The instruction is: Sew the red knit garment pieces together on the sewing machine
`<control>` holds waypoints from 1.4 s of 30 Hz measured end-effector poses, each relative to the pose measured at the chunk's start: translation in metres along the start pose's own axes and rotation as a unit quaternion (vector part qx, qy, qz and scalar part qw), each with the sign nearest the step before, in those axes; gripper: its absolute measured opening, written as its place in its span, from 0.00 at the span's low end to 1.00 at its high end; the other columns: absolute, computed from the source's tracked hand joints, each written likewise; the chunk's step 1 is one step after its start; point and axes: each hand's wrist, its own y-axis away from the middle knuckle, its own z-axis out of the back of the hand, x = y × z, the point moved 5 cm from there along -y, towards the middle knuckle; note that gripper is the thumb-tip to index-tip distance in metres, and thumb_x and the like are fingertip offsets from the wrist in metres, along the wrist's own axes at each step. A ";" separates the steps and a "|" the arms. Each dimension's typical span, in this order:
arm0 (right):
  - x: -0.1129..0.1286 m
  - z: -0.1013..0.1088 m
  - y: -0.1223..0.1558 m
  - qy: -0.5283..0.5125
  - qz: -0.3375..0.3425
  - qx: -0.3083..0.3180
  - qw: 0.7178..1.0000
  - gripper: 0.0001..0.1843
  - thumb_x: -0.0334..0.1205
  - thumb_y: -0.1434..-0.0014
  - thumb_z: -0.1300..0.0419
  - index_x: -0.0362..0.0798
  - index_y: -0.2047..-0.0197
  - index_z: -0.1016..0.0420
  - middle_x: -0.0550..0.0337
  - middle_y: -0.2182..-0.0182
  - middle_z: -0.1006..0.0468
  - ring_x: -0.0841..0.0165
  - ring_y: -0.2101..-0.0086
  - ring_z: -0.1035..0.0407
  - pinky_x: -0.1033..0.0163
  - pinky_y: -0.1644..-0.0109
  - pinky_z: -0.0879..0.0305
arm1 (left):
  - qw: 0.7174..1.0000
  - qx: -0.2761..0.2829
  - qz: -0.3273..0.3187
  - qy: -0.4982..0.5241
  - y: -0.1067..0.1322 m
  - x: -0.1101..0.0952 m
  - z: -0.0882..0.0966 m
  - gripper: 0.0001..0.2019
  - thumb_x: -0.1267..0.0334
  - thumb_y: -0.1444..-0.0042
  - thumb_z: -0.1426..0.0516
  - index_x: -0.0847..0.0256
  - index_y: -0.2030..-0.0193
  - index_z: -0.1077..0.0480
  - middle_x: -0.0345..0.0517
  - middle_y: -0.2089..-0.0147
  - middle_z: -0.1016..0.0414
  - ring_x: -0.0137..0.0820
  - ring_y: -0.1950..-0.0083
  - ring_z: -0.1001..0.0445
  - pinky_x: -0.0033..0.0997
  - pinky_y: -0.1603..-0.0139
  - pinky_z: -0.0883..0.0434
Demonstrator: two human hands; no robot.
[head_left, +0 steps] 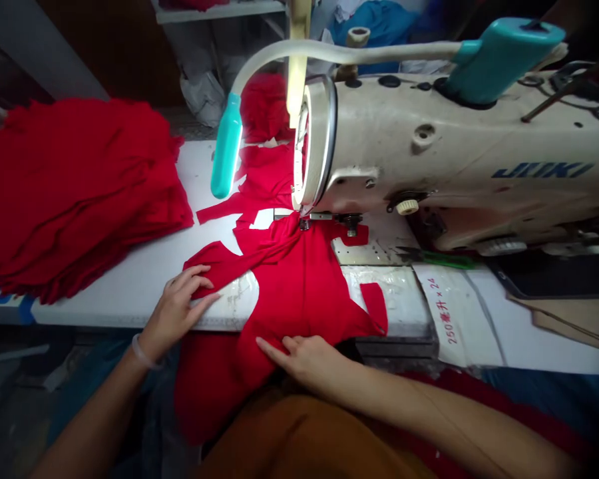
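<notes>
In the head-worn view, a person worked red knit fabric at a Juki sewing machine on a white counter. The red knit garment piece lay spread before the person, its gathered upper part running under the presser foot beside the needle. The person's left grip was spread, fingers lying across a narrow strip of the fabric, with no clear pinch. The right grip was also spread, pressing flat on the lower fabric near the counter's front edge. The hands were smoothing the piece at the machine. A stack of red cut fabric sat to the left, green-handled scissors lay by the machine, and a teal-tipped gooseneck lamp arched overhead.
</notes>
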 end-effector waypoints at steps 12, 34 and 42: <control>-0.005 0.091 -0.014 -0.026 0.023 -0.277 0.960 0.14 0.35 0.32 0.49 0.40 0.47 0.29 0.54 0.65 0.23 0.66 0.64 0.33 0.61 0.59 0.35 | 0.934 -0.058 -0.349 0.048 0.005 -0.108 -0.001 0.12 0.51 0.39 0.39 0.55 0.61 0.34 0.35 0.76 0.28 0.26 0.78 0.31 0.29 0.76 0.37; 0.025 0.056 0.021 0.097 0.044 -0.382 0.918 0.10 0.23 0.36 0.48 0.34 0.57 0.25 0.57 0.75 0.29 0.67 0.70 0.33 0.62 0.68 0.34 | 0.961 -0.005 -0.267 -0.066 0.009 -0.130 -0.054 0.19 0.67 0.33 0.52 0.70 0.39 0.34 0.58 0.44 0.27 0.38 0.45 0.29 0.37 0.48 0.31; -0.048 0.058 0.051 0.229 -0.025 -0.277 0.933 0.24 0.52 0.32 0.46 0.36 0.50 0.25 0.53 0.69 0.23 0.69 0.73 0.32 0.62 0.70 0.39 | 0.984 -0.118 -0.106 -0.081 -0.016 -0.124 -0.084 0.14 0.57 0.33 0.45 0.54 0.44 0.25 0.39 0.70 0.29 0.28 0.71 0.35 0.33 0.67 0.44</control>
